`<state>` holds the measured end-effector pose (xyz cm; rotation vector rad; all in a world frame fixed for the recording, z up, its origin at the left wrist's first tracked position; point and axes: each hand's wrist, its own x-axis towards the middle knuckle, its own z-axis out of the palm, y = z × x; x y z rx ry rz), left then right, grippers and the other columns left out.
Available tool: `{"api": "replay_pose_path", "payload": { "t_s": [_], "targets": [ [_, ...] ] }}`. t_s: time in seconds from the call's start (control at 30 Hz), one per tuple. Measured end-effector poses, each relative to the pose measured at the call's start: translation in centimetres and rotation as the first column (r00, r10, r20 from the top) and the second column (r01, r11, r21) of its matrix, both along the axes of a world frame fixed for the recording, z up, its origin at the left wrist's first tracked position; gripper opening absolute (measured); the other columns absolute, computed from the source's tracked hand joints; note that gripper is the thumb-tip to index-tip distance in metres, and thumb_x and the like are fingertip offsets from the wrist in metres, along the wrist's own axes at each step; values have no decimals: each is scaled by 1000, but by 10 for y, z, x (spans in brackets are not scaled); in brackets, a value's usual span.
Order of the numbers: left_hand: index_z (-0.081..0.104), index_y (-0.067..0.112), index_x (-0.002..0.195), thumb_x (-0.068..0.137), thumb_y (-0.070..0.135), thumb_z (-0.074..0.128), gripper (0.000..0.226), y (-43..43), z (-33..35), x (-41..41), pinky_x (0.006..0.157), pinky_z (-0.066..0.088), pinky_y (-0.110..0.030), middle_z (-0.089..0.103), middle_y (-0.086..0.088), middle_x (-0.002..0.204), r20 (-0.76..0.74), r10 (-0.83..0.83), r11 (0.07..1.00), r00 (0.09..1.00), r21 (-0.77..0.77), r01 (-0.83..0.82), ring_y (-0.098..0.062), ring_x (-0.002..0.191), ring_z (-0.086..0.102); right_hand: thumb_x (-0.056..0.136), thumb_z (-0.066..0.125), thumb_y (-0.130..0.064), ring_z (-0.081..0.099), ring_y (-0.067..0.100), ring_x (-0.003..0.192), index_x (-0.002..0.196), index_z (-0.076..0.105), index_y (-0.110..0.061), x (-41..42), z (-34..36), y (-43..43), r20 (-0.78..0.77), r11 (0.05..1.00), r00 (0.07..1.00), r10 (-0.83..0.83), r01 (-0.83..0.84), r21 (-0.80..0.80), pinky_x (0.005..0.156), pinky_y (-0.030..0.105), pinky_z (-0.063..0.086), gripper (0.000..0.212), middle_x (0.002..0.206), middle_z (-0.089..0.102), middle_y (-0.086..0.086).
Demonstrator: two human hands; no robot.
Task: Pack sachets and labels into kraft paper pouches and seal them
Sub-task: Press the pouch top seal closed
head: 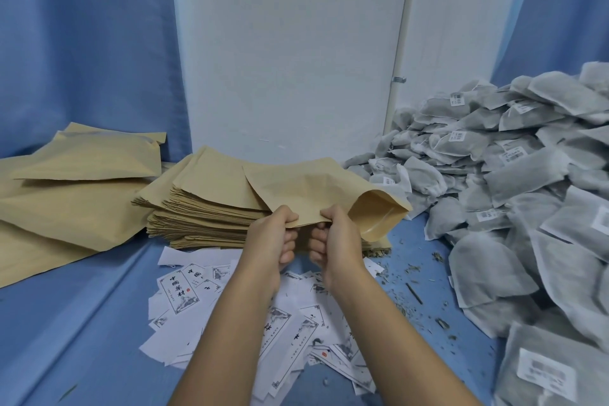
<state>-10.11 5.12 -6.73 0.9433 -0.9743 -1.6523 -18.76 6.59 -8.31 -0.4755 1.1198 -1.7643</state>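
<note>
1. Your left hand (275, 237) and right hand (333, 237) sit close together at the centre of the frame. Each one's fingers are curled and pinching the near edge of one kraft pouch (306, 188).
2. You hold that pouch just above the stack of flat kraft pouches (204, 208). Its mouth gapes open toward the right of the frame, showing the inner lining.
3. The surface is covered in blue cloth (82, 323), which lies in long soft folds at lower left.
4. Printed white labels (290, 316) lie scattered in a loose pile on the cloth under your forearms, at lower centre.
5. A large heap of grey mesh sachets (527, 191), some with small white tags, fills the right side and climbs toward the upper right.
6. Dried herb crumbs (412, 273) dot the cloth between the labels and the sachets.
7. Bigger kraft bags (66, 194) lie overlapped at middle left.
8. Behind the surface, blue curtains (82, 43) hang at the upper left and upper right, with a white wall panel (290, 43) between them and a thin white pipe (400, 43) running down it.
</note>
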Motion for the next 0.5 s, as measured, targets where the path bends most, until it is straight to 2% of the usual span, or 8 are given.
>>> {"api": "replay_pose_path", "payload": {
  "t_s": [0.33,0.43,0.5],
  "targets": [
    [36,16,63,88,6,49,29,-2,-1,4,29,11,-14,25,8,37,-24,1,1000,1000,23,0,-4,30,16,88,44,-17,20,7,32,65,34,-18,-7,-1,2,-41,991,991,-128,129,25,32,17,16,25,40,27,-8],
    [38,15,63,86,7,51,27,0,1,1,30,13,-15,28,7,39,-42,119,993,992,19,-118,-6,31,17,88,42,-12,23,7,30,65,36,-17,-4,-1,1,-34,991,991,-130,131,16,32,17,19,24,39,30,-8],
    [40,15,65,85,11,52,24,3,0,-4,33,15,-17,34,2,49,6,222,975,975,-28,-221,-9,37,21,89,41,-13,23,7,29,62,36,-16,2,-1,1,-39,997,996,-75,75,8,32,18,19,27,37,31,-8]
  ]
}}
